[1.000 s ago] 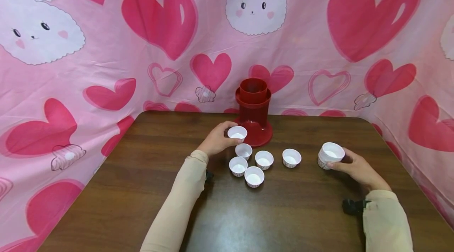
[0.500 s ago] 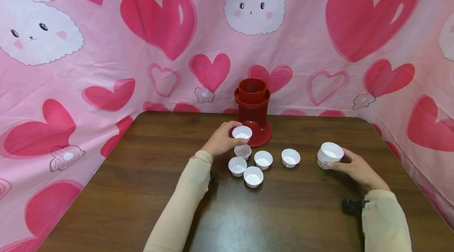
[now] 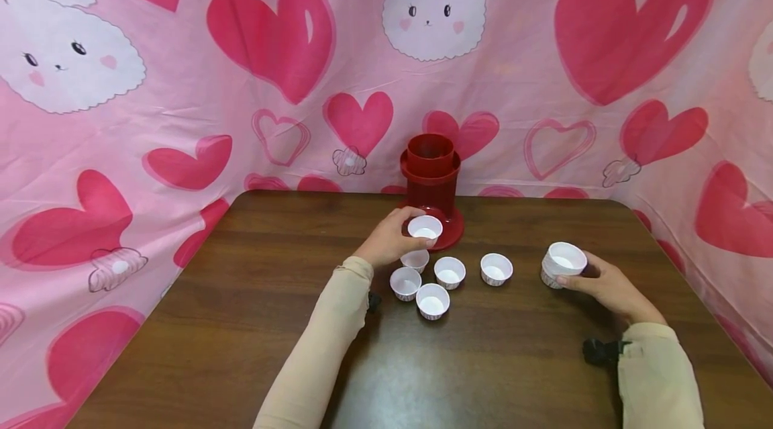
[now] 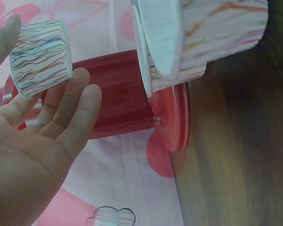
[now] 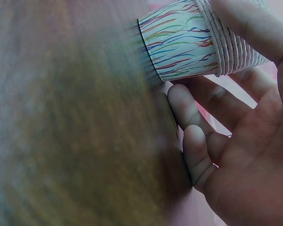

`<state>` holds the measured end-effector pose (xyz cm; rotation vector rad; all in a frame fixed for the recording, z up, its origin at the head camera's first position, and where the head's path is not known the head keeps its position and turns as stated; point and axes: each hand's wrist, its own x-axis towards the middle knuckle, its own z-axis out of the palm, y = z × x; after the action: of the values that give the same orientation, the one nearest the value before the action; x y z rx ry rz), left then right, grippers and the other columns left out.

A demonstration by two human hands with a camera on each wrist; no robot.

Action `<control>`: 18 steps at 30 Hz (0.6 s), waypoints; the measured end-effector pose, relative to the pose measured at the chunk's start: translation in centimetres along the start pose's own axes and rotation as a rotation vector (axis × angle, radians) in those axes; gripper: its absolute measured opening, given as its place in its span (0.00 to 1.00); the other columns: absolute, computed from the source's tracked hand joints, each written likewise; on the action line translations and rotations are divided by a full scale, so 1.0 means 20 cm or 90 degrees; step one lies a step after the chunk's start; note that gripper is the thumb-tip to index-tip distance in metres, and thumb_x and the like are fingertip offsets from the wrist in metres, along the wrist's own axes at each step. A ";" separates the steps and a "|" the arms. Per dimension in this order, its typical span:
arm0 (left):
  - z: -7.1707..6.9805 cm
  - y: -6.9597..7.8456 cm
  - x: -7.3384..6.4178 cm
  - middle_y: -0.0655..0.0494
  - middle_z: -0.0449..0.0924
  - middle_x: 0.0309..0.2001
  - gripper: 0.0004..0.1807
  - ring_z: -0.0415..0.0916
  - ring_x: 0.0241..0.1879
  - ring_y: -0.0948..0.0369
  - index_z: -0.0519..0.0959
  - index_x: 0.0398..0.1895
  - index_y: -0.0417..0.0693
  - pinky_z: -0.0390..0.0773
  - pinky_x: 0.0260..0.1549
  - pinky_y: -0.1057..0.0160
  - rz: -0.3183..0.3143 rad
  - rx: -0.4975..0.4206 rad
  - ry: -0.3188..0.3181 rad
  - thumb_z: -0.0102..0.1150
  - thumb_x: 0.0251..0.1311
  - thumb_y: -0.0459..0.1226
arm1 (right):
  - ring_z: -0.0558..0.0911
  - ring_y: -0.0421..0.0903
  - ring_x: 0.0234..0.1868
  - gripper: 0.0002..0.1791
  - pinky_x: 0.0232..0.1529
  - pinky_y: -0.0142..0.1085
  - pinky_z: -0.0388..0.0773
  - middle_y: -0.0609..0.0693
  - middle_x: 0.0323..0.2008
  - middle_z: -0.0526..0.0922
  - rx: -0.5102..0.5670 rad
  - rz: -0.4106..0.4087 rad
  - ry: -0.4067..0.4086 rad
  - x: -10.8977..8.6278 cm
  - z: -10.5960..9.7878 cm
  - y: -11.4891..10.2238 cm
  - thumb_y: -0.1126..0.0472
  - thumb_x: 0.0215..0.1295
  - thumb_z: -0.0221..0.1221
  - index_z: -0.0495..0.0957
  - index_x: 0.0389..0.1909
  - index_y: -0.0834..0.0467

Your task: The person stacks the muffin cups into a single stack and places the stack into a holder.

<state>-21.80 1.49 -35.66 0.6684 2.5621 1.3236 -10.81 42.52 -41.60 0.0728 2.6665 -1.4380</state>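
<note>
My left hand (image 3: pixel 389 237) pinches a white paper baking cup (image 3: pixel 425 229) by its side, above the table. In the left wrist view, this held cup (image 4: pixel 42 59) shows wavy coloured lines and sits between thumb and fingers. My right hand (image 3: pixel 612 291) grips a stack of nested baking cups (image 3: pixel 563 260) at the right. From the right wrist view, the stack (image 5: pixel 184 44) has many rims together, with the thumb across it. Several loose cups stand upright between the hands, including a front cup (image 3: pixel 433 301) and one apart from the others (image 3: pixel 496 269).
Behind the left hand stands a red plastic cylinder (image 3: pixel 431 193) with a round base and an open top. The brown wooden table (image 3: pixel 290 241) ends at a pink cloth (image 3: pixel 519 80) printed with hearts and rabbits.
My left hand has moved to the right with its baking cup, in front of the red base and above a loose cup. The right hand and its stack stay in place.
</note>
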 end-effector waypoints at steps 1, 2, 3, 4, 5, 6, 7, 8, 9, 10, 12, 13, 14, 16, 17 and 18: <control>0.00 0.00 0.00 0.54 0.71 0.64 0.35 0.67 0.64 0.53 0.73 0.67 0.54 0.66 0.64 0.46 0.000 0.000 -0.001 0.73 0.57 0.48 | 0.63 0.72 0.64 0.45 0.60 0.72 0.57 0.75 0.66 0.65 0.001 0.003 -0.002 0.00 0.00 0.00 0.51 0.69 0.65 0.54 0.75 0.69; 0.01 0.01 0.01 0.54 0.71 0.64 0.35 0.67 0.64 0.53 0.73 0.67 0.55 0.66 0.64 0.46 0.001 0.002 -0.001 0.73 0.57 0.48 | 0.63 0.73 0.65 0.45 0.60 0.72 0.57 0.75 0.66 0.64 0.002 0.005 -0.005 0.00 0.00 0.00 0.50 0.69 0.65 0.54 0.75 0.69; 0.01 0.01 0.01 0.55 0.71 0.64 0.34 0.67 0.64 0.54 0.73 0.67 0.55 0.67 0.64 0.46 0.004 0.003 -0.001 0.73 0.57 0.48 | 0.63 0.73 0.65 0.45 0.60 0.72 0.57 0.75 0.66 0.64 0.002 0.007 -0.007 0.00 0.00 0.00 0.50 0.69 0.64 0.53 0.75 0.69; 0.02 0.02 0.01 0.55 0.71 0.64 0.34 0.67 0.64 0.54 0.73 0.67 0.55 0.67 0.64 0.47 0.007 0.006 -0.002 0.73 0.57 0.47 | 0.62 0.73 0.65 0.45 0.60 0.72 0.57 0.75 0.67 0.63 0.002 0.008 -0.009 0.00 -0.01 0.00 0.50 0.69 0.64 0.53 0.75 0.69; 0.02 0.02 0.01 0.55 0.71 0.64 0.34 0.67 0.64 0.54 0.73 0.67 0.54 0.66 0.64 0.47 0.013 0.008 -0.003 0.73 0.57 0.47 | 0.62 0.73 0.65 0.45 0.60 0.72 0.57 0.75 0.67 0.63 0.002 0.009 -0.011 0.00 -0.01 0.01 0.50 0.69 0.64 0.52 0.75 0.69; 0.03 0.03 0.01 0.55 0.71 0.64 0.34 0.67 0.64 0.54 0.73 0.67 0.54 0.66 0.64 0.47 0.017 0.010 -0.004 0.73 0.57 0.47 | 0.62 0.74 0.66 0.46 0.60 0.73 0.57 0.75 0.67 0.63 0.003 0.011 -0.012 0.00 -0.01 0.01 0.50 0.69 0.64 0.52 0.76 0.68; 0.03 0.04 0.01 0.55 0.71 0.64 0.35 0.67 0.64 0.54 0.73 0.67 0.53 0.66 0.64 0.47 0.020 0.009 -0.006 0.73 0.57 0.47 | 0.61 0.74 0.66 0.46 0.60 0.73 0.56 0.75 0.67 0.62 0.004 0.014 -0.013 0.00 -0.01 0.01 0.50 0.69 0.64 0.52 0.76 0.68; 0.03 0.04 0.01 0.55 0.71 0.64 0.35 0.66 0.65 0.54 0.73 0.68 0.53 0.66 0.65 0.47 0.023 0.009 -0.008 0.73 0.57 0.47 | 0.61 0.74 0.66 0.46 0.60 0.73 0.56 0.75 0.67 0.62 0.004 0.015 -0.013 0.00 -0.01 0.01 0.50 0.69 0.64 0.52 0.76 0.68; 0.04 0.05 0.01 0.55 0.71 0.65 0.35 0.66 0.65 0.55 0.73 0.68 0.52 0.66 0.65 0.47 0.025 0.009 -0.010 0.73 0.57 0.47 | 0.61 0.74 0.66 0.46 0.60 0.73 0.56 0.75 0.67 0.62 0.005 0.016 -0.014 0.00 -0.01 0.01 0.50 0.69 0.64 0.52 0.76 0.68; 0.04 0.05 0.02 0.55 0.71 0.65 0.36 0.66 0.65 0.55 0.73 0.68 0.52 0.65 0.65 0.47 0.026 0.007 -0.011 0.73 0.57 0.47 | 0.61 0.74 0.66 0.46 0.61 0.73 0.56 0.75 0.68 0.62 0.007 0.018 -0.015 0.00 -0.01 0.01 0.50 0.70 0.64 0.51 0.76 0.68; 0.04 0.06 0.02 0.56 0.71 0.65 0.35 0.66 0.64 0.55 0.72 0.68 0.52 0.66 0.64 0.47 0.029 0.003 -0.014 0.73 0.57 0.47 | 0.61 0.74 0.66 0.46 0.61 0.73 0.56 0.75 0.68 0.62 0.011 0.020 -0.017 0.01 -0.01 0.02 0.50 0.70 0.64 0.51 0.76 0.68; 0.05 0.07 0.02 0.56 0.71 0.64 0.35 0.66 0.64 0.55 0.73 0.68 0.53 0.66 0.64 0.47 0.031 0.003 -0.014 0.73 0.57 0.47 | 0.61 0.74 0.66 0.46 0.61 0.73 0.56 0.75 0.68 0.62 0.012 0.021 -0.019 0.01 -0.01 0.02 0.50 0.70 0.64 0.51 0.76 0.68; 0.05 0.07 0.03 0.56 0.71 0.64 0.35 0.66 0.64 0.55 0.73 0.68 0.53 0.67 0.64 0.47 0.031 0.002 -0.015 0.73 0.57 0.47 | 0.61 0.73 0.66 0.46 0.61 0.73 0.56 0.75 0.68 0.62 0.013 0.021 -0.020 0.01 -0.01 0.02 0.50 0.70 0.63 0.51 0.76 0.67; 0.06 0.07 0.03 0.57 0.72 0.63 0.34 0.67 0.63 0.56 0.74 0.67 0.55 0.67 0.64 0.48 0.033 0.003 -0.016 0.73 0.57 0.47 | 0.61 0.73 0.66 0.46 0.61 0.73 0.56 0.75 0.68 0.62 0.014 0.022 -0.022 0.01 -0.01 0.02 0.50 0.70 0.63 0.51 0.76 0.67; 0.06 0.08 0.04 0.57 0.72 0.63 0.33 0.67 0.63 0.56 0.74 0.66 0.56 0.67 0.64 0.48 0.033 0.005 -0.016 0.73 0.57 0.48 | 0.61 0.73 0.66 0.46 0.60 0.73 0.56 0.75 0.68 0.62 0.012 0.022 -0.022 0.01 -0.01 0.02 0.50 0.70 0.63 0.51 0.76 0.67; 0.07 0.08 0.04 0.58 0.72 0.62 0.33 0.67 0.62 0.57 0.74 0.66 0.56 0.68 0.63 0.48 0.031 0.005 -0.016 0.73 0.57 0.48 | 0.61 0.73 0.66 0.46 0.61 0.73 0.56 0.75 0.68 0.62 0.013 0.022 -0.022 0.01 -0.01 0.02 0.50 0.70 0.63 0.51 0.76 0.67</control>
<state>-21.51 3.61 -35.16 0.7492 2.5477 1.3132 -11.03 42.94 -41.79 0.0949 2.6107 -1.4425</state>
